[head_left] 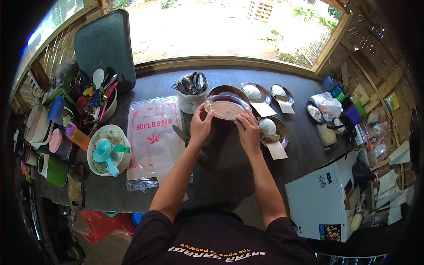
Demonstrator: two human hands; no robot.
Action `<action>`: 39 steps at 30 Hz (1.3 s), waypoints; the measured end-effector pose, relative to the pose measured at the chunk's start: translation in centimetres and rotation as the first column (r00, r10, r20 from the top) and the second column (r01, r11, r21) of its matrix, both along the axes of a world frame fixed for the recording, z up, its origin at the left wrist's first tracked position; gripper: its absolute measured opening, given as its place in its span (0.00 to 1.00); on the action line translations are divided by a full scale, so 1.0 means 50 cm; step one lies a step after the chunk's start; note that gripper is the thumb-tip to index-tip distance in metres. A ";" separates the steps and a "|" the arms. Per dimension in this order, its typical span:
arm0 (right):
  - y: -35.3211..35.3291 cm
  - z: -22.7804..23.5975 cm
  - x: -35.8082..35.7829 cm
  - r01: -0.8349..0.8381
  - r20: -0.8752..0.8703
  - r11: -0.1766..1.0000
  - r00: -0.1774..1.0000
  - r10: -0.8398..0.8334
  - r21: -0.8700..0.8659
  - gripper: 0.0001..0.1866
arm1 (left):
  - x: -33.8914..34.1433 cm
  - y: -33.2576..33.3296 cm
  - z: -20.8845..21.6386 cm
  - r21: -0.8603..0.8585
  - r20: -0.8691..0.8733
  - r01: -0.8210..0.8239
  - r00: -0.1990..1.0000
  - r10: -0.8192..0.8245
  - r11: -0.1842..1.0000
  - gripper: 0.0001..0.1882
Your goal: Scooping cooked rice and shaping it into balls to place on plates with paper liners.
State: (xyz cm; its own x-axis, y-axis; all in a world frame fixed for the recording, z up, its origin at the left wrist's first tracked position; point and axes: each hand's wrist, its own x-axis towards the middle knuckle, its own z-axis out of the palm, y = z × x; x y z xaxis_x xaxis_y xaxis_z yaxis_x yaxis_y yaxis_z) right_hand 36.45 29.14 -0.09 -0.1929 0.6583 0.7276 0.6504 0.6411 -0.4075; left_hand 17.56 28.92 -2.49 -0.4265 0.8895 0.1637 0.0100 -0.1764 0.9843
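Between my two hands is a shiny metal plate (227, 109), gripped by its rim on both sides. My left hand (202, 126) is closed on its left edge, my right hand (248, 130) on its right edge. Just behind it shows part of another metal plate (229, 89). To the right are metal plates with white rice mounds: a near mound (267, 127), a far one (252, 92) and a far-right one (278, 90). A piece of pale paper (277, 149) lies against each. Beside my left forearm is a knife (180, 133), partly covered by the arm.
A white bucket of forks and spoons (191, 102) stands behind my left hand. Further left are a plastic-wrapped paper pack (152, 119), a tub with a turquoise dipper (105, 152), and a utensil basin (110, 106). A white refrigerator (322, 198) stands right of the dark table (225, 176).
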 end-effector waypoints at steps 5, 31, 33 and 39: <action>-0.148 0.019 0.062 -0.039 0.029 0.999 0.999 0.039 0.011 0.12 | -0.001 -0.175 0.077 -0.068 -0.368 0.078 0.925 -0.098 0.995 0.21; -0.210 -0.123 0.159 -0.178 0.226 0.914 0.935 0.272 -0.366 0.19 | 0.072 -0.348 -0.052 -0.123 -0.883 -0.056 0.463 -0.084 0.991 0.28; -0.217 -0.104 0.131 -0.164 0.270 0.940 0.930 0.248 -0.299 0.21 | 0.045 -0.359 -0.053 -0.094 -0.863 -0.074 0.503 -0.045 0.993 0.27; -0.241 -0.088 -0.033 -0.426 0.004 0.859 0.895 0.445 -0.285 0.18 | -0.104 -0.432 -0.049 -0.123 -0.895 -0.503 0.429 0.124 0.855 0.23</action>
